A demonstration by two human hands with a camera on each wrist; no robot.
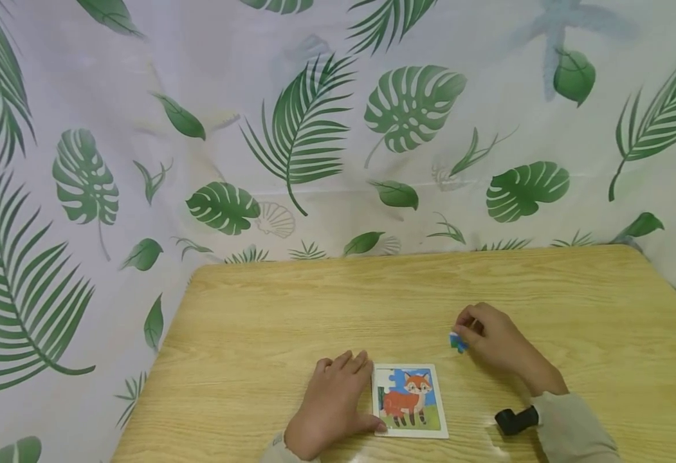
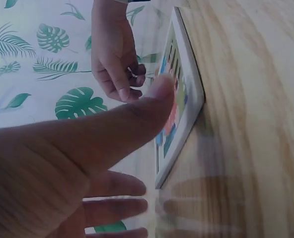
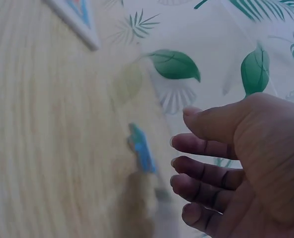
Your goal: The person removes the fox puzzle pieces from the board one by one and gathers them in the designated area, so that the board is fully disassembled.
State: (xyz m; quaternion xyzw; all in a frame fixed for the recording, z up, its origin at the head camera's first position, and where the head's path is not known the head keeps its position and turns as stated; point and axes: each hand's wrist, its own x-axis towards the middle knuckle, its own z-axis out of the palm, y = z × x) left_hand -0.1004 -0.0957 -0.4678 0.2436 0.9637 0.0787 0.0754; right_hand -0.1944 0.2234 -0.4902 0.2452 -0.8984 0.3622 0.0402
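Observation:
A square fox puzzle [image 1: 410, 402] in a white frame lies flat on the table. At its upper left, a pale piece-shaped recess shows. My left hand [image 1: 334, 399] lies along the puzzle's left side, fingers extended, with the thumb at the lower left corner of the frame. A small blue and green puzzle piece [image 1: 458, 342] is on the table, beyond the puzzle and to its right. Just right of that piece is my right hand [image 1: 496, 337], its fingers loosely bent. In the right wrist view, a gap separates these fingertips from the piece [image 3: 143, 151].
The wooden table [image 1: 291, 308] reaches back to a white curtain [image 1: 338, 141] printed with green leaves, which also hangs at the left. A black device [image 1: 516, 421] sits at the right sleeve's cuff.

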